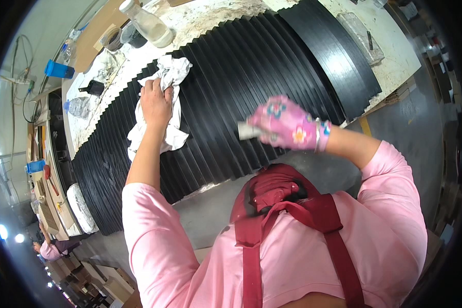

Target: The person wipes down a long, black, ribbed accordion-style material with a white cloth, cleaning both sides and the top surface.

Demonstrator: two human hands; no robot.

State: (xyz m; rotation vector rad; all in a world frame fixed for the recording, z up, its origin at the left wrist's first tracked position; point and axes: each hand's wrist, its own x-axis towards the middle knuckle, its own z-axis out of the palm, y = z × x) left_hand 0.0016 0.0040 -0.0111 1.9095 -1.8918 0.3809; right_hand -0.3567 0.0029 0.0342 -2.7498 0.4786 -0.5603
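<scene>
Long black strips (226,66) lie side by side across the table, their raised edges forming ribs. On their left part rests a crumpled white cloth (175,126). My bare left hand (156,105) presses on this cloth, fingers curled into its bunched upper end. My right hand (285,122) wears a pink flowered glove, with a band at the wrist. Its fingers close round a small pale block or pad (248,131), which hovers over or touches the strips near their front edge; I cannot tell which. Motion blurs that hand slightly.
Wider flat black strips (333,41) lie at the right, near a grey slab (362,38). A bottle of cloudy liquid (148,25), dark jars (132,36) and a clear plastic bottle (78,107) stand or lie along the back. Another person (51,250) is far left.
</scene>
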